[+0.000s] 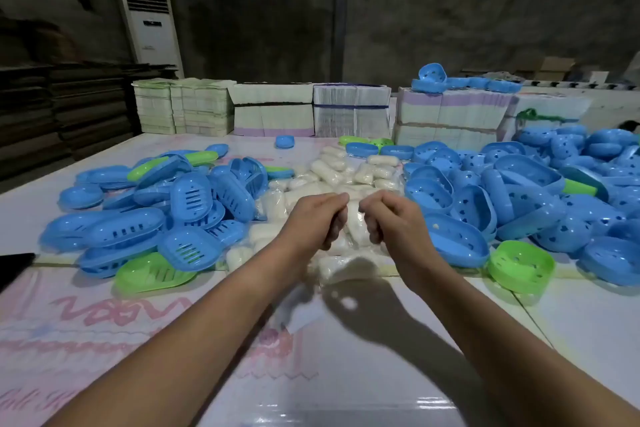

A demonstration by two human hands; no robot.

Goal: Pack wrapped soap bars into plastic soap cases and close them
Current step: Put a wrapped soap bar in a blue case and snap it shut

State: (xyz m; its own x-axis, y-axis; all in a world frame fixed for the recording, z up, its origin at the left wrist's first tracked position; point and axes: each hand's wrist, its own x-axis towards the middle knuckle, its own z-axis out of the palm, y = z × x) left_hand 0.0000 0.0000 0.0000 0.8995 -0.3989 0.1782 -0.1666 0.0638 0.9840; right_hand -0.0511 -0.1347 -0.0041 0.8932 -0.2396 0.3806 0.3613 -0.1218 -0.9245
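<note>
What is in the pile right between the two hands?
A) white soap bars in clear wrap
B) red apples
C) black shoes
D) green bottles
A: the left hand and the right hand hover over a heap of white wrapped soap bars, with blue soap cases piled on either side.

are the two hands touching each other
Apart. The head view shows a strip of white soap bars between the left hand and the right hand.
</note>
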